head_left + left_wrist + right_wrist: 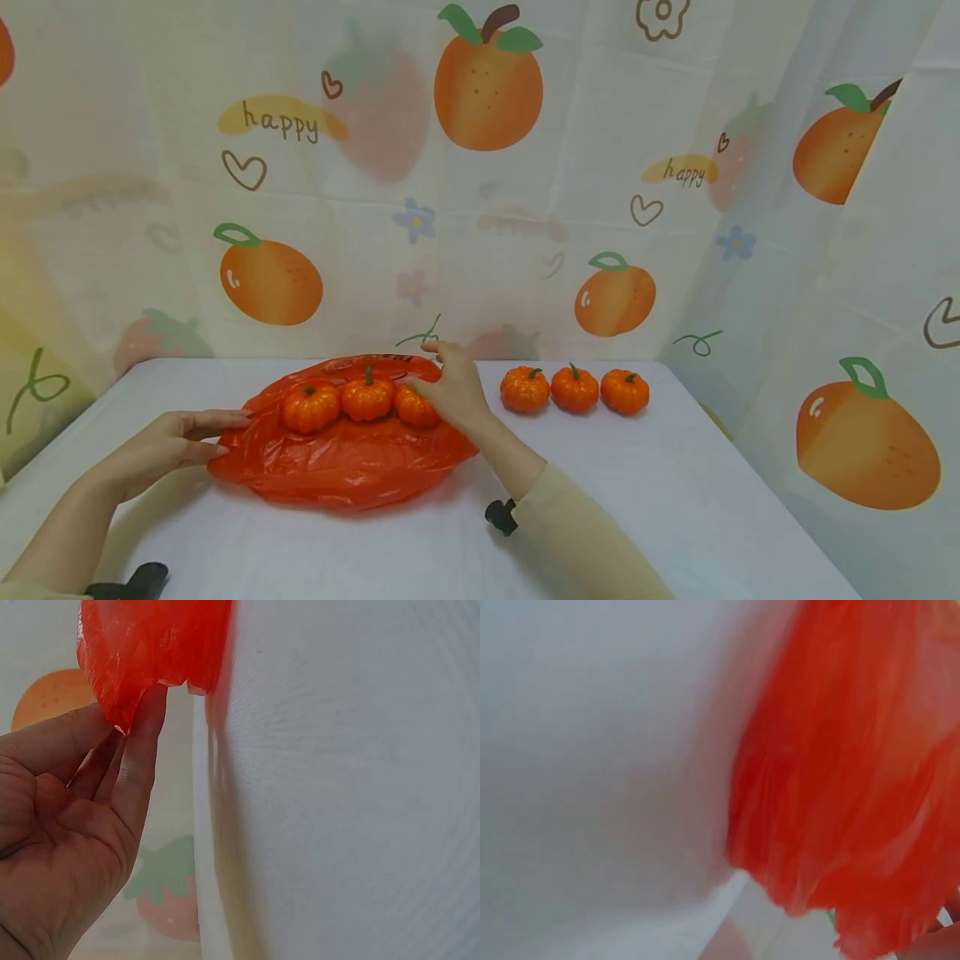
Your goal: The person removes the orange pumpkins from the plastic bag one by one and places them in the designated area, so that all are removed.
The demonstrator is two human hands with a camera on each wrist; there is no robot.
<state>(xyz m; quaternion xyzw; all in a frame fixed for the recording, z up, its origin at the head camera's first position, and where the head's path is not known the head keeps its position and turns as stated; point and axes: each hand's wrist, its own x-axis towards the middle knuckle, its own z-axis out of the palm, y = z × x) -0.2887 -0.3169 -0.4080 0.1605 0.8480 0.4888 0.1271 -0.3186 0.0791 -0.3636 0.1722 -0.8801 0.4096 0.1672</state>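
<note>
Head view: on a white table (675,517), a crinkled red plastic bag (337,471) lies left of centre, its far edge raised. Three small orange pumpkins (368,398) sit side by side against the red film, behind the bag's near fold. Three more pumpkins (575,390) stand in a neat row on the table to the right, apart from the bag, perhaps lined up for easy reach. The left hand (176,446) is at the bag's left end, palm turned inward, probably steadying it. The right hand (459,390) reaches across the bag's far right side, beside the rightmost pumpkin there, wrist bent, thumb and a raised finger apart. Its other fingers are hidden, so whether it grips anything cannot be told.

Left wrist view: fingers and thumb pinch a gathered tip of the red film, seemingly to keep that end taut; the palm shows, hollowed.

Right wrist view: the bag's blurred, pleated side fills the right. Only a sliver of hand shows at bottom right, too little to reveal its grip.
</note>
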